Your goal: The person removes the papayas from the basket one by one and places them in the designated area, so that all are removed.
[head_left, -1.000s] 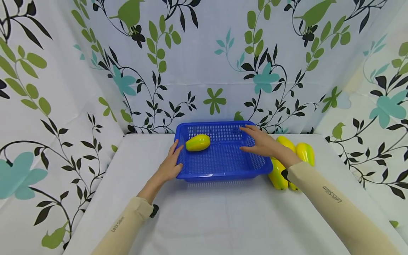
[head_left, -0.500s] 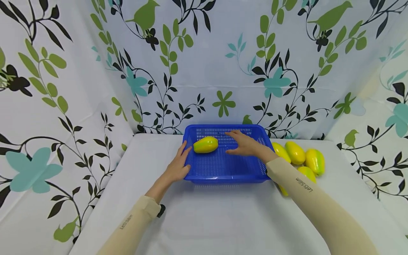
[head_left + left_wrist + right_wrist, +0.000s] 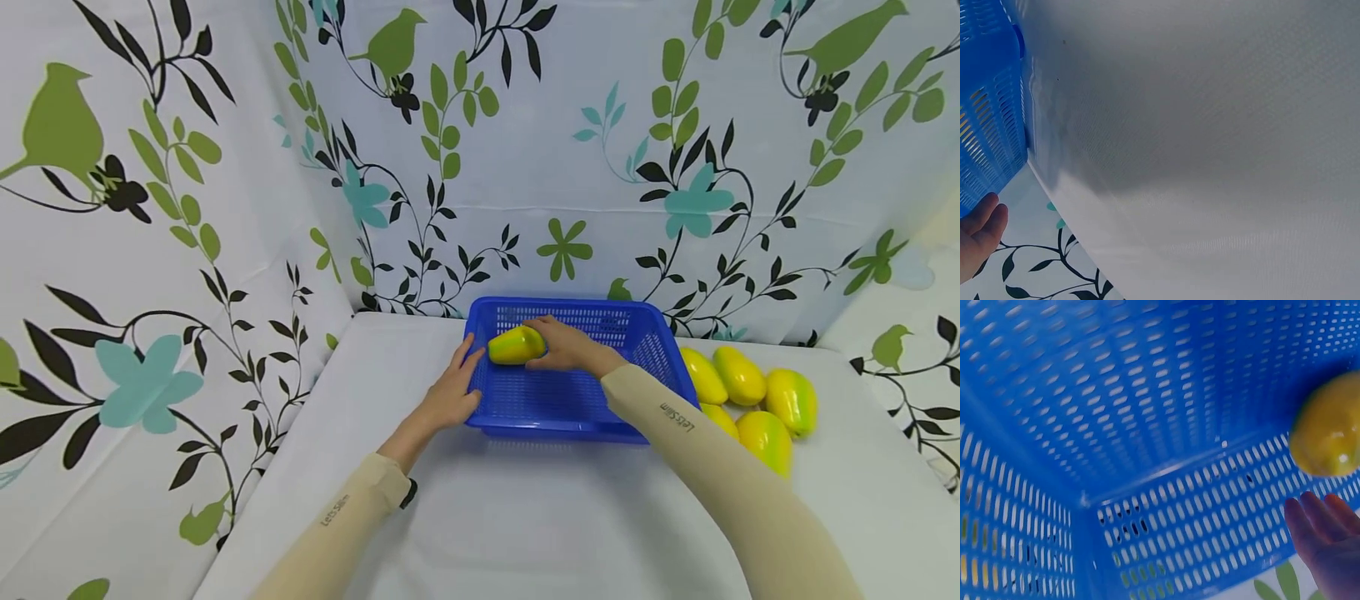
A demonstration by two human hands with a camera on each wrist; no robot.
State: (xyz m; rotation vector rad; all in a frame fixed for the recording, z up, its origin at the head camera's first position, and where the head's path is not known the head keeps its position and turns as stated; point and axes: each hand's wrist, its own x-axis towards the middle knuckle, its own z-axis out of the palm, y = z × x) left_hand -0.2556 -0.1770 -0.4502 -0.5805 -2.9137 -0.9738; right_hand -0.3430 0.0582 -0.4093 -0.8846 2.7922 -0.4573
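A blue plastic basket (image 3: 555, 429) with slotted walls stands on the white table. Inside it, near the left end, lies a yellow-green mango (image 3: 513, 346), seen also as a yellow mango (image 3: 1332, 428) in the right wrist view. My right hand (image 3: 566, 344) reaches into the basket, fingers and thumb spread about the mango's right end; in the right wrist view its fingers (image 3: 1319, 519) look straight, with a gap to the fruit. At the basket's left side my left hand (image 3: 450, 394) rests with extended fingers by the rim; the left wrist view shows fingertips beside the basket wall (image 3: 991, 137).
Several more mangoes (image 3: 791, 402) lie in a group on the table right of the basket, partly behind the right forearm. A patterned curtain (image 3: 525, 167) with leaves and birds hangs behind and at the sides. White cloth (image 3: 540, 517) covers the table.
My right hand has moved left across the basket, from its right side to the mango. The left hand stays at the left rim. The head view has turned to the right.
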